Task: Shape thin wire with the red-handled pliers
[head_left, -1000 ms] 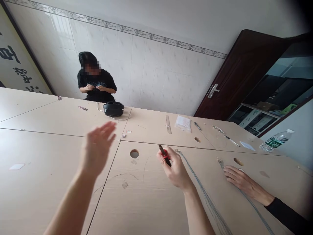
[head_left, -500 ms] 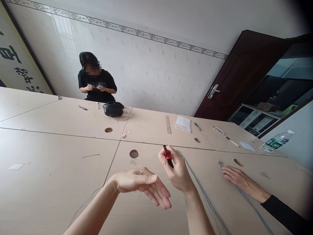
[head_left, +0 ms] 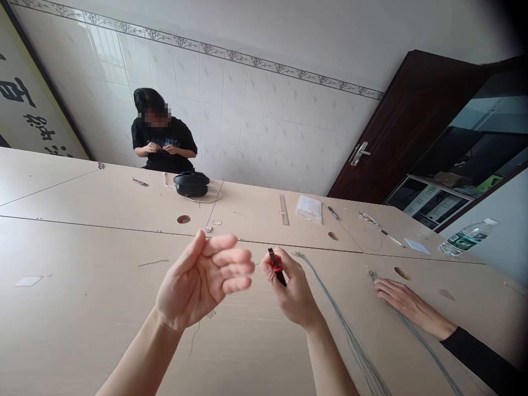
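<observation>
My left hand (head_left: 206,278) is raised above the table with its palm up and its fingers apart, holding nothing. To its right, my right hand (head_left: 292,286) is closed around a small red and black tool (head_left: 276,266). A fine wire tip shows at the left of my right fingertips. Beside my right hand, a bundle of thin grey wires (head_left: 336,308) runs down the table towards the lower right. Below my left hand a thin loose strand (head_left: 195,334) lies on the table.
Another person's hand (head_left: 406,305) rests on a second wire bundle (head_left: 429,352) at the right. A bottle (head_left: 466,237), plastic bag (head_left: 309,209), ruler (head_left: 284,210), pen (head_left: 333,213) and black case (head_left: 192,183) lie farther back. Across the table (head_left: 94,258) sits a person (head_left: 165,137).
My left hand has moved up and to the left and turned its palm upward. My right hand has shifted slightly left with the red and black tool.
</observation>
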